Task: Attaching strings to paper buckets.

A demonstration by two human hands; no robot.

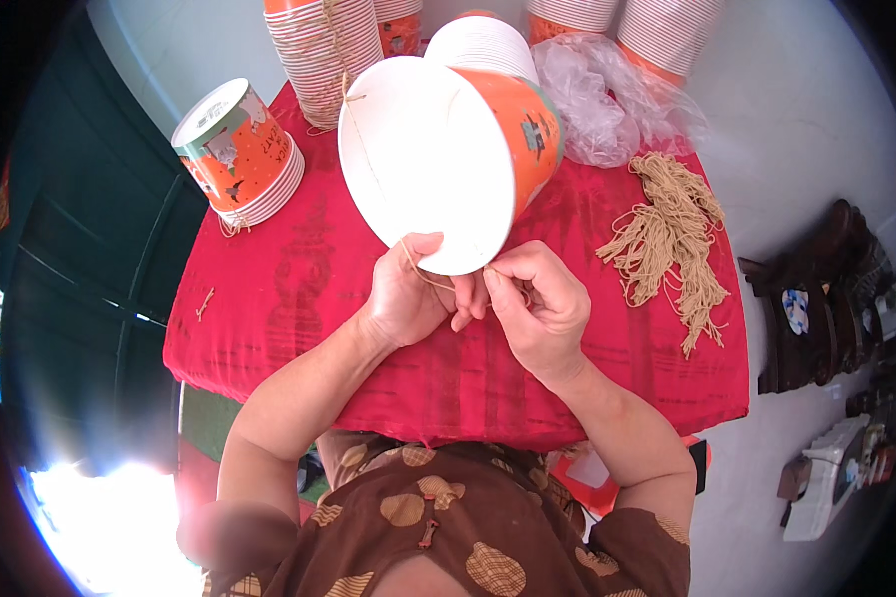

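A large paper bucket (418,159), white inside and orange outside, lies tilted with its mouth toward me. A thin tan string (373,149) runs down its inside from a knot at the upper rim. My left hand (408,298) is at the lower rim, thumb by the edge and fingers curled below, with the string looped over the thumb. Close beside it, my right hand (540,308) pinches the string at the rim between thumb and forefinger. The string's end is hidden among the fingers.
Stacked buckets (324,60) stand along the back, and a short upside-down stack (244,159) is at the left. A clear plastic bag (592,99) lies at the back right. Below it spreads a bundle of tan strings (672,239) on the red tablecloth (269,308).
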